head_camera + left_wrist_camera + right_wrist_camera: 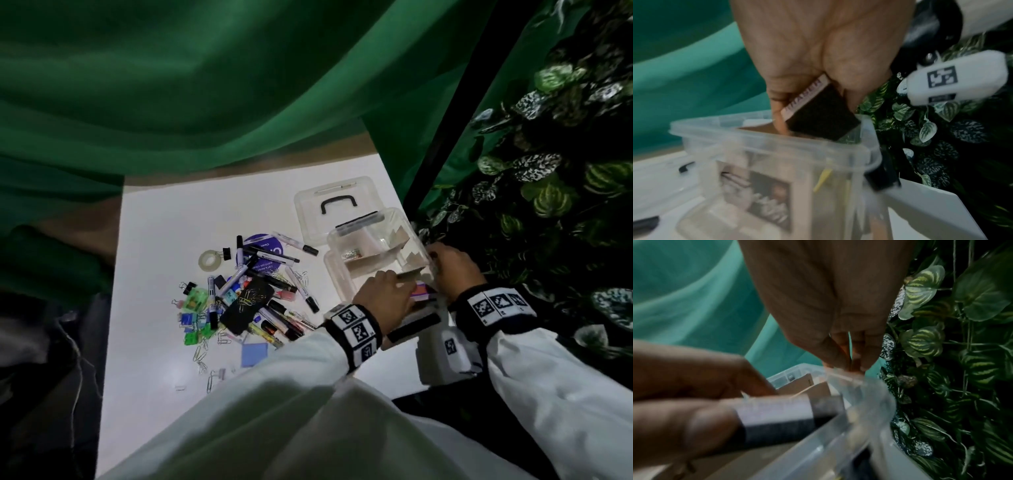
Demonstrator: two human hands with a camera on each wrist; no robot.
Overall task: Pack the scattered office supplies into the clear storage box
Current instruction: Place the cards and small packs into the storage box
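Note:
The clear storage box (pixel 346 274) stands at the table's right edge with cardboard dividers (pixel 373 262) inside. My left hand (pixel 399 286) grips a flat board eraser (pixel 818 112), pink-edged with a black felt face, tilted over the box's (pixel 777 155) near right corner. The eraser (pixel 781 415) also shows blurred in the right wrist view. My right hand (pixel 436 258) pinches the box's right rim (pixel 846 378) with its fingertips (pixel 840 360). A pile of markers, clips and sticky notes (pixel 246 294) lies left of the box.
The box's lid (pixel 325 205) with a black handle lies flat behind the box. A tape roll (pixel 209 259) sits at the pile's far left. Green cloth (pixel 205 85) hangs behind the white table (pixel 164 222); leafy plants (pixel 548 205) crowd the right edge.

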